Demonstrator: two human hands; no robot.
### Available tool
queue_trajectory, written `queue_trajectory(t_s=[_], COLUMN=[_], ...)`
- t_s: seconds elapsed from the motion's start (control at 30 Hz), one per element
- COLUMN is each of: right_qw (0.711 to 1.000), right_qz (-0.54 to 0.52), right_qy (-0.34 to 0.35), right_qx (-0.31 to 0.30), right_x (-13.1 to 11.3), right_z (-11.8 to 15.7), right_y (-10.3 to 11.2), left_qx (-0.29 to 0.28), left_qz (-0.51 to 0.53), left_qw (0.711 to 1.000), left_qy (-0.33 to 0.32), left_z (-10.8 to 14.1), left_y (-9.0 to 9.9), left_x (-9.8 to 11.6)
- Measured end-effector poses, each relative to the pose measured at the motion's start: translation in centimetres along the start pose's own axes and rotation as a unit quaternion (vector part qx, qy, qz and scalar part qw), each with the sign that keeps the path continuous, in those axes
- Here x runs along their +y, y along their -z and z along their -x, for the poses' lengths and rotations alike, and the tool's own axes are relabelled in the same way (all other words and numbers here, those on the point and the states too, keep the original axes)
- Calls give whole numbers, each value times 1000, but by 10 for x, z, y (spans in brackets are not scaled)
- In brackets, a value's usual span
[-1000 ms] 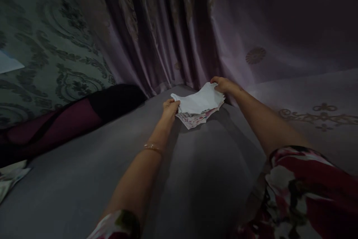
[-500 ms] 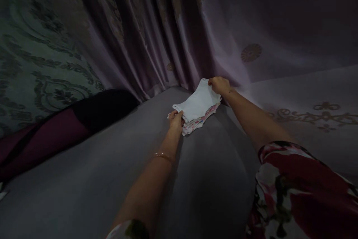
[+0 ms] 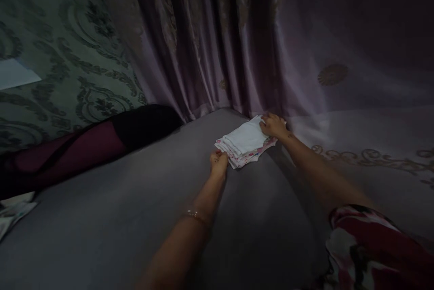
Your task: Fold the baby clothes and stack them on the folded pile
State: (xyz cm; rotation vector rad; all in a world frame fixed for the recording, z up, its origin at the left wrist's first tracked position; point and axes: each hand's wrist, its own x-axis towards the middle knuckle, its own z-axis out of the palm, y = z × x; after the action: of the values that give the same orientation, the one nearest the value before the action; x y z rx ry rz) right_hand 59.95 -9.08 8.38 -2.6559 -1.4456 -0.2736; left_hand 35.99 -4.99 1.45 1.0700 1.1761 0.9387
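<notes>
A small white pair of underpants [image 3: 247, 137] lies flat on top of a stack of pink-and-white printed underpants [image 3: 241, 161], on a grey bed surface. At the stack's near left corner my left hand [image 3: 219, 162] is closed, thumb against the edge. Its fingertips are partly hidden. My right hand [image 3: 274, 125] rests on the far right end of the white pair, fingers spread and pressing down.
Purple curtains [image 3: 203, 54] hang behind the stack. Along the patterned green wall [image 3: 101, 73] lies a long black and maroon object [image 3: 74, 152]. Pale papers or cloth [image 3: 15, 213] sit at the left edge. An embroidered light fabric [image 3: 369, 154] spreads to the right.
The white underpants, held up by both hands before, now lie on the stack. My right hand has loosened and flattened onto them. The view has shifted left.
</notes>
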Motion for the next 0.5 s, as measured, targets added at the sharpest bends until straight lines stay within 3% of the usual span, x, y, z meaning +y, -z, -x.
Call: queue_trajectory(t_s=[0.23, 0.5], right_qw=[994, 992], right_qz=[-83, -66], right_qy=[43, 31], right_qx=[-61, -103], right_x=[-60, -97], right_z=[20, 33], right_y=[3, -11], left_qx=[17, 54], left_qz=[-96, -239], left_qw=[994, 962], left_qy=[-41, -124], left_z=[4, 14], left_y=[102, 258], left_x=[-9, -16])
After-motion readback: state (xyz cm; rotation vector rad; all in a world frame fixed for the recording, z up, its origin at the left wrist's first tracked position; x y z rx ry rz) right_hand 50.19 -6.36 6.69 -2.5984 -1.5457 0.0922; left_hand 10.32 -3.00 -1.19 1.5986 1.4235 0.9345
